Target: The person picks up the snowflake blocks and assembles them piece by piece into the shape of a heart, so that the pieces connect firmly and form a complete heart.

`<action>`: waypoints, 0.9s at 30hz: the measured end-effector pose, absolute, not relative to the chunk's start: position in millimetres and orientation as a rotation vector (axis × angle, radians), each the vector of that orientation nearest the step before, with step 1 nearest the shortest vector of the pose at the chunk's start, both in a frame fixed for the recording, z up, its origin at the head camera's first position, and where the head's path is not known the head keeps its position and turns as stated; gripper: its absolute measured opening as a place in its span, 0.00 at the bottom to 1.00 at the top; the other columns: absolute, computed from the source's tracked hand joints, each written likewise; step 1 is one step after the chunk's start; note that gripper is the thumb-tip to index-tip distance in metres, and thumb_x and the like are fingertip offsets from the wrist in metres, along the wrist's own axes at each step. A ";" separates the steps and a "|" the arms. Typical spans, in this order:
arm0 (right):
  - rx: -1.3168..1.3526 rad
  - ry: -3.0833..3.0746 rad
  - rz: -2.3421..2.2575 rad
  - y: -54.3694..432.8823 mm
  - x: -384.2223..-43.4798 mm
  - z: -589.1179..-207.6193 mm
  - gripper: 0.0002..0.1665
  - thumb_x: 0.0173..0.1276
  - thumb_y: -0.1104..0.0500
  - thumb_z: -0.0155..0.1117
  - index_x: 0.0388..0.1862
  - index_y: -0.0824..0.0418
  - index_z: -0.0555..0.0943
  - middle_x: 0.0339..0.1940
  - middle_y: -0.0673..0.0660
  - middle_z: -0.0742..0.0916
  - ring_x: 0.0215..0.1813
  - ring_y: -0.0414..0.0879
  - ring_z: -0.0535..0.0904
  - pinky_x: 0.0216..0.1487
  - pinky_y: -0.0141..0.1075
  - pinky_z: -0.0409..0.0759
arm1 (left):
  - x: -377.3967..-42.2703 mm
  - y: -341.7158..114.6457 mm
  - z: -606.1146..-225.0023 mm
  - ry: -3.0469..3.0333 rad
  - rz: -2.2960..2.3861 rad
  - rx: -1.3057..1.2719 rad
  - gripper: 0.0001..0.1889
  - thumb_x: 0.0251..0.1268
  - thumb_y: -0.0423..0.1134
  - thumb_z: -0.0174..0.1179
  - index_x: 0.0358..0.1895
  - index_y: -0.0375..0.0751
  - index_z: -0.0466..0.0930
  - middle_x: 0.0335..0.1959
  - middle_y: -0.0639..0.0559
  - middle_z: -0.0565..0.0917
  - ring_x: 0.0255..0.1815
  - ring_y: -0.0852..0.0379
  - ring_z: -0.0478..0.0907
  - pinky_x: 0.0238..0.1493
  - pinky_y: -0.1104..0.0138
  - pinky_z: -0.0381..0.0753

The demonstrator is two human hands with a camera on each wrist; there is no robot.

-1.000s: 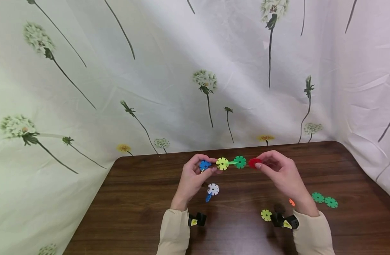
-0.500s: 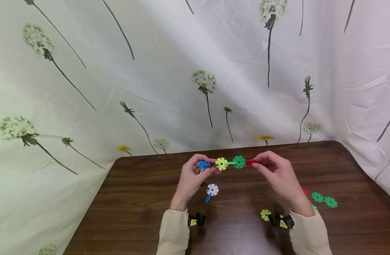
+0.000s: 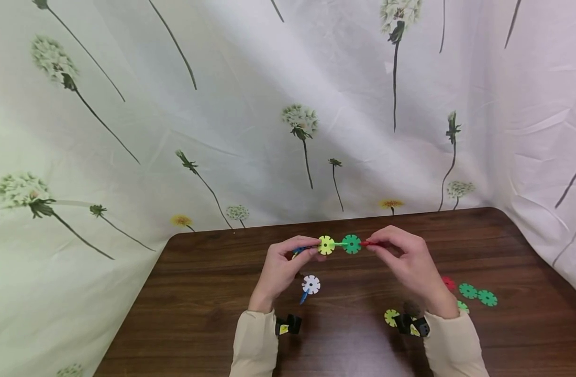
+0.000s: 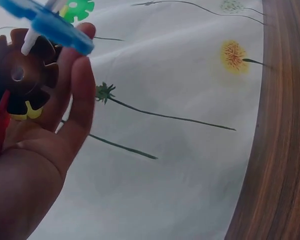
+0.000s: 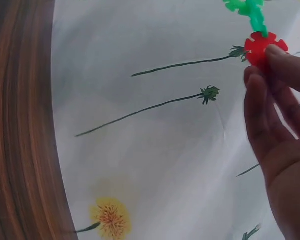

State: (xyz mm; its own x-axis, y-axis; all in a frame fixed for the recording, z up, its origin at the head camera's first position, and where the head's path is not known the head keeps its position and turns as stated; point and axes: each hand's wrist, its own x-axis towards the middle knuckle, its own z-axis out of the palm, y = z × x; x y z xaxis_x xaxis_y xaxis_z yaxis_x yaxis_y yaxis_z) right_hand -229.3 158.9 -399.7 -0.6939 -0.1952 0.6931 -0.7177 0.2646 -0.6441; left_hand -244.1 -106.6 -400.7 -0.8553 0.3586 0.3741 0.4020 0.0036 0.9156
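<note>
My left hand (image 3: 280, 267) pinches a chain of slotted plastic snowflake discs near a yellow disc (image 3: 327, 245). Rightward from it run an edge-on light green disc (image 3: 339, 244) and a green disc (image 3: 351, 244). Below that hand hang a white disc (image 3: 311, 285) and a blue disc (image 3: 304, 297). The left wrist view shows a dark brown disc (image 4: 42, 75) and a red piece (image 4: 0, 127) by the palm. Between thumb and fingers, my right hand (image 3: 408, 259) pinches a red disc (image 5: 258, 49), its edge right at the green disc's rim.
Loose discs lie on the brown wooden table (image 3: 198, 293). To the right are two green discs (image 3: 468, 291), a red one (image 3: 448, 283) and a light green one (image 3: 463, 306). Another yellow disc (image 3: 390, 317) lies by the right wrist camera (image 3: 410, 325). A dandelion-print cloth (image 3: 250, 157) hangs behind.
The right hand has moved left and turned the red disc edge-on, bringing it against the green disc. The left fingers now cover more of the blue disc beside the yellow one.
</note>
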 end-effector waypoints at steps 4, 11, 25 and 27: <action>0.859 -2.024 1.318 157.4 -230.4 -400.9 0.16 0.51 0.78 0.70 0.34 0.61 0.84 0.33 0.53 0.87 0.38 0.35 0.81 0.40 0.21 0.78 | -243.7 -107.1 -400.7 -2.181 -2.014 -0.856 0.12 0.65 0.33 0.61 0.48 0.29 0.83 0.47 0.36 0.84 0.39 0.56 0.87 0.47 0.65 0.85; 0.964 -1.971 1.171 155.5 -234.1 -403.7 0.09 0.58 0.70 0.70 0.35 0.59 0.84 0.34 0.53 0.87 0.37 0.37 0.81 0.41 0.20 0.76 | -243.0 -107.6 -400.3 -2.207 -1.991 -0.840 0.12 0.65 0.33 0.60 0.47 0.29 0.84 0.47 0.36 0.84 0.39 0.60 0.86 0.47 0.64 0.85; 0.890 -1.964 1.268 153.2 -236.6 -404.5 0.18 0.48 0.78 0.72 0.35 0.59 0.85 0.34 0.51 0.86 0.39 0.37 0.80 0.42 0.20 0.77 | -245.4 -108.7 -400.4 -2.194 -2.088 -0.857 0.18 0.67 0.33 0.59 0.59 0.36 0.77 0.49 0.34 0.80 0.40 0.53 0.87 0.49 0.58 0.84; 0.875 -1.953 1.296 153.8 -236.4 -404.9 0.19 0.48 0.78 0.72 0.35 0.59 0.85 0.35 0.51 0.86 0.39 0.37 0.80 0.41 0.21 0.78 | -245.5 -108.4 -400.4 -2.194 -2.100 -0.870 0.22 0.67 0.33 0.59 0.64 0.40 0.72 0.50 0.34 0.79 0.40 0.57 0.87 0.49 0.56 0.84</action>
State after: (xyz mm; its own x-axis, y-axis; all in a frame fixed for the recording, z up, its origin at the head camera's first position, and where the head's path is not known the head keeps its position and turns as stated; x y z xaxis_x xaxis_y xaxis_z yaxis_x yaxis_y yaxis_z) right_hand -236.4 153.8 -404.9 -0.5817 -0.1832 0.7925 -0.8014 0.2961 -0.5197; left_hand -245.5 -108.4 -400.4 -0.8483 0.3942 0.3536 0.3706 -0.0351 0.9281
